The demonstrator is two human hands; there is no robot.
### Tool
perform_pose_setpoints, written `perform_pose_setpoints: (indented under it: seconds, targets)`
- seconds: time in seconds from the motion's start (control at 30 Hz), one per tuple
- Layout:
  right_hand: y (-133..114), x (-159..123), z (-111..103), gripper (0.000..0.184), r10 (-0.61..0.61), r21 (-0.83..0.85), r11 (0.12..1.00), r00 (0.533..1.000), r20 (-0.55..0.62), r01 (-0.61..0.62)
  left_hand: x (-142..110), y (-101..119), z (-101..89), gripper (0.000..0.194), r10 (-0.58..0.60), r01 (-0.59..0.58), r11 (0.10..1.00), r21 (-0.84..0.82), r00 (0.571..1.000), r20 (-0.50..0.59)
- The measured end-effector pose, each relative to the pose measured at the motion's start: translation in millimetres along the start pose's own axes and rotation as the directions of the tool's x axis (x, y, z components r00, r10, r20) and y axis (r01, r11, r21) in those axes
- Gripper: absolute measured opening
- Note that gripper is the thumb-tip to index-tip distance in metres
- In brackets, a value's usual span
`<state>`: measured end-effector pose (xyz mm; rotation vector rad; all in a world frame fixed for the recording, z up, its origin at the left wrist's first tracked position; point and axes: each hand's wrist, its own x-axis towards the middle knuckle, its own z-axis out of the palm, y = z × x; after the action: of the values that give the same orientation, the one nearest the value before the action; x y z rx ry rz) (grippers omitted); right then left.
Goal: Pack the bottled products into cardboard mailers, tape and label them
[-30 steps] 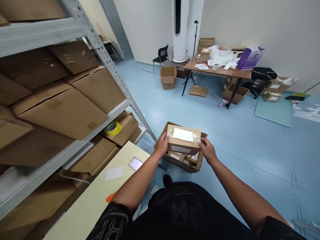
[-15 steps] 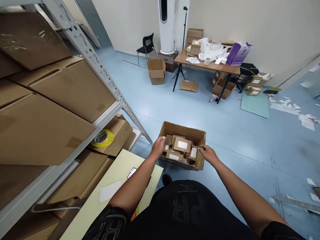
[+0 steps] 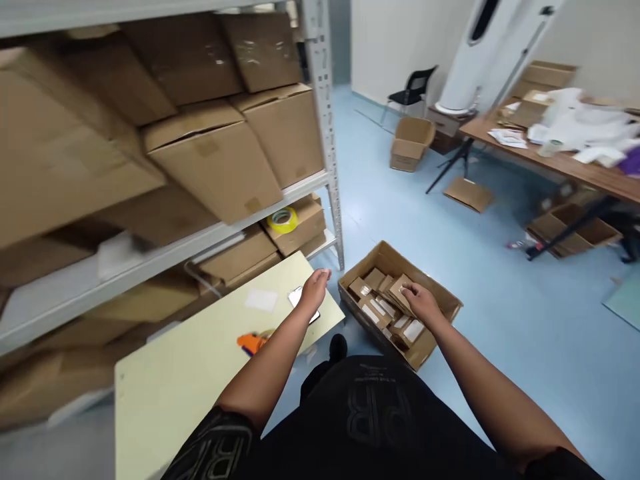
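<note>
My left hand [image 3: 314, 291] hovers with curled fingers above a phone [image 3: 296, 295] on a pale yellow table. Whether anything small is in those fingers is hidden. My right hand [image 3: 424, 304] reaches over an open carton [image 3: 449, 301] on the floor, thumb and fingertips pinched together. A tiny whitish bit shows at the fingertips, too small to name. Just behind and below them lies a small cardboard box [image 3: 399, 291]; I cannot tell whether the hand touches it. Several more small boxes with white labels, such as one labelled box [image 3: 413, 331], fill the carton.
The pale table [image 3: 200, 373] bears a white sheet [image 3: 261, 300] and an orange tool [image 3: 253, 343]. A metal shelf [image 3: 325, 120] holds large cartons and a yellow tape roll [image 3: 283, 220]. Farther back are an open box [image 3: 411, 143], a chair [image 3: 413, 90] and a cluttered wooden table [image 3: 483, 130].
The view has swung left, bringing more shelf and table into sight. My left hand has left the carton's side for above the phone. My right hand has moved inward over the small boxes.
</note>
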<state>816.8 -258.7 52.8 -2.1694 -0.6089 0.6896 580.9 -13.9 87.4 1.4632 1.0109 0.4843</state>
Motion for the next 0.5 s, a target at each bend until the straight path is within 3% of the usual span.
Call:
perform_pose_setpoints:
  seconds: [0.1,0.2,0.33,0.5]
  targets:
    - [-5,10,6,0.041,-0.099,0.015,0.995,0.991,0.090,0.098,-44,-5,-16.0,0.048,-0.013,0.005,0.999,-0.043,0.983,-0.182]
    - [-13,13,14,0.040,-0.187,0.060,0.982,0.964,0.187,0.179,-96,-14,-30.6,0.047,-0.052,0.025,0.996,-0.080,0.935,-0.350]
    - [-36,3,36,0.040,-0.288,0.124,0.957,0.908,0.305,0.262,-167,-31,-51.2,0.048,-0.084,0.039,0.994,-0.097,0.850,-0.521]
    - [-76,-34,82,0.043,-0.358,0.116,0.932,0.825,0.438,0.343,-255,-54,-79.5,0.053,-0.116,0.027,0.990,-0.141,0.723,-0.681]
